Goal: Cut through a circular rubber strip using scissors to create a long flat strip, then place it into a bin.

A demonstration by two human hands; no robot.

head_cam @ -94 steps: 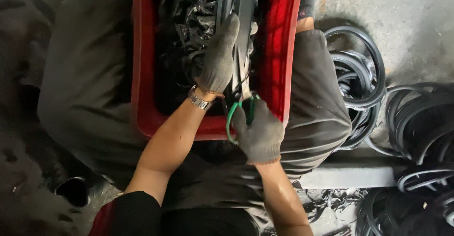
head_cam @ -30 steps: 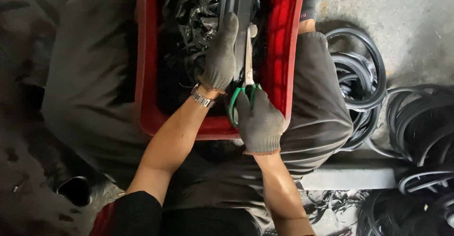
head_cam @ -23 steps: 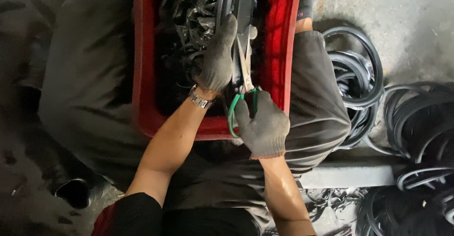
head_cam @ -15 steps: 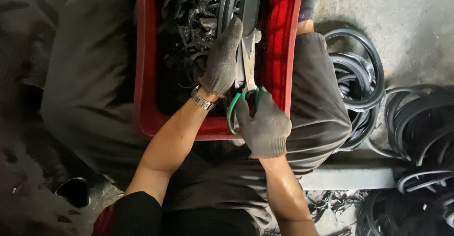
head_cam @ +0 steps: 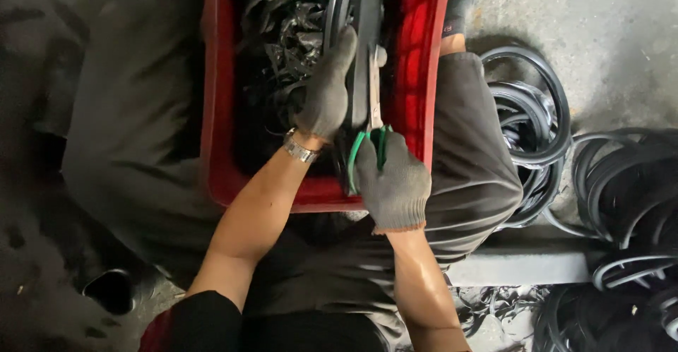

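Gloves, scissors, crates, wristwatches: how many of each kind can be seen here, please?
Grey gloves: 2, on the left hand and the right hand
Green-handled scissors: 1
Red crate: 1
Wristwatch: 1
Total: 5

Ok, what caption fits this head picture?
Gloved hands trim a black rubber strip with green-handled scissors over a red plastic crate.

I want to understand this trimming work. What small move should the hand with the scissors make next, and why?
Probably close the scissors for one more snip. The gloved right hand holds the green handles, the blades lie along the black rubber strip, and the gloved left hand steadies that strip over the red crate.
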